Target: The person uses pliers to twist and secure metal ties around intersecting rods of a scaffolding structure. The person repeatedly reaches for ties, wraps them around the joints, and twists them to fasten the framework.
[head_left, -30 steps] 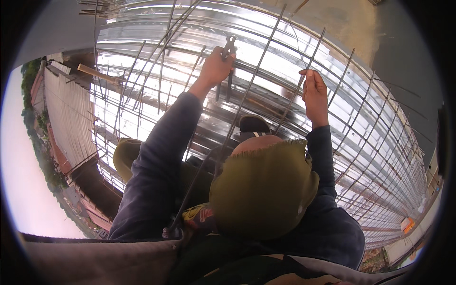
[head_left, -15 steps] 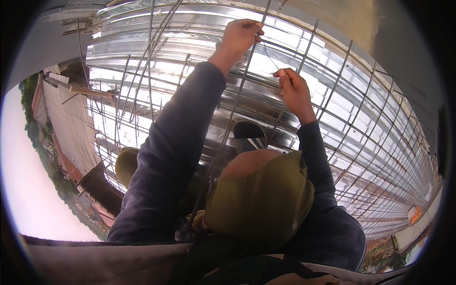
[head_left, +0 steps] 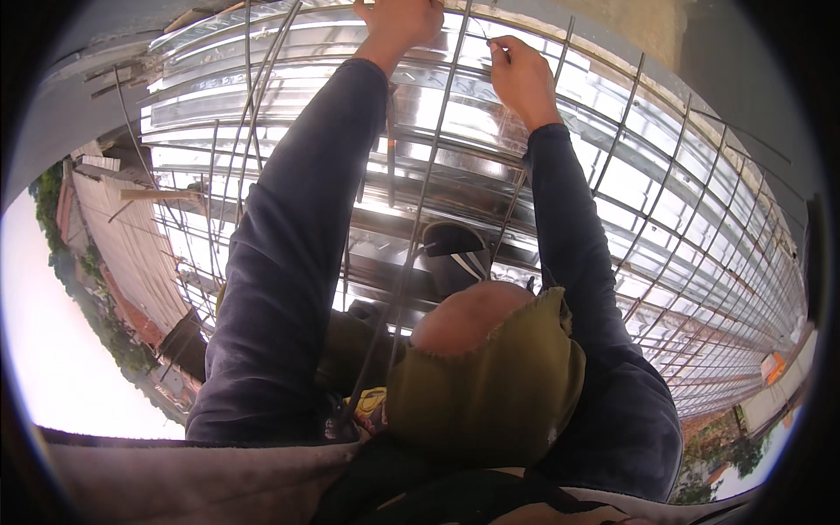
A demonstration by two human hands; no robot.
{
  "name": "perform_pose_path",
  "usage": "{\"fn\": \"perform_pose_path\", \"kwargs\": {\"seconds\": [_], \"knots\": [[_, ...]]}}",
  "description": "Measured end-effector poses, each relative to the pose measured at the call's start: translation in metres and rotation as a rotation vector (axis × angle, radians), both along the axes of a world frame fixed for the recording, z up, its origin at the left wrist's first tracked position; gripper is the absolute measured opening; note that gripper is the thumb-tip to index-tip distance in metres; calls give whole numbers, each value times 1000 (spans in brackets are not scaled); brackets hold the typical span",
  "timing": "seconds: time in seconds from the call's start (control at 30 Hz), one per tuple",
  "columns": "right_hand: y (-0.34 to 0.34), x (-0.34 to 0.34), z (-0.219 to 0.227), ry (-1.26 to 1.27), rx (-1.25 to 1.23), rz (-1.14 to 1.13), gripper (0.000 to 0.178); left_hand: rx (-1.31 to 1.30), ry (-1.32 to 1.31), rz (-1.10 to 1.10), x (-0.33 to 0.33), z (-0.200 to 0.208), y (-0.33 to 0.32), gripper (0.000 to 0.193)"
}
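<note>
At the top of the view, my right hand [head_left: 523, 80] pinches a thin tie wire [head_left: 484, 31] between thumb and fingertips. The wire runs up toward a long steel rebar [head_left: 444, 114] of the grid. Left of that bar, my left hand [head_left: 404, 22] is partly cut off by the upper edge. Its visible fingers look curled in; whatever they hold is out of sight. Under both hands lie shiny ribbed metal decking sheets [head_left: 420, 179], with the rebar grid above them.
My bent knee in olive trousers [head_left: 486, 385] and a dark shoe with pale stripes [head_left: 457, 254] are below my hands. Loose bars [head_left: 254, 105] stand at left, near a wooden piece [head_left: 157, 195]. An orange object [head_left: 773, 367] sits far right. A grey wall [head_left: 744, 79] borders the deck.
Both hands have moved up and farther away, the left one also leftward, off the bar it was beside. The right hand keeps its pinch on the wire.
</note>
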State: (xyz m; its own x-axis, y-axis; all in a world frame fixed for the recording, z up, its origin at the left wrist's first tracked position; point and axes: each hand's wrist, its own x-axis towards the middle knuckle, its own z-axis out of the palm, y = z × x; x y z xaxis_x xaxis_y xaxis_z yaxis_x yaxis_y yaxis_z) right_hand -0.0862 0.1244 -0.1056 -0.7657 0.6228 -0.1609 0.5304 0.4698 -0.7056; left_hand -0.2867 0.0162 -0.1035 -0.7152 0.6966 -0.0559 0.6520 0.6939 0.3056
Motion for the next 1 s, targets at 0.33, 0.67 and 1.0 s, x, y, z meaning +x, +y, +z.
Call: {"fn": "perform_pose_path", "kwargs": {"seconds": [0.33, 0.67, 1.0], "knots": [[3, -14, -17, 115, -133, -107, 29, 370, -526, 83, 2, -20, 12, 35], [7, -38, 23, 96, 1, 125, 29, 629, -179, 56, 49, -38, -6, 29], [20, -100, 50, -28, 318, 92, 16, 604, -323, 320, 51, -15, 11, 54]]}}
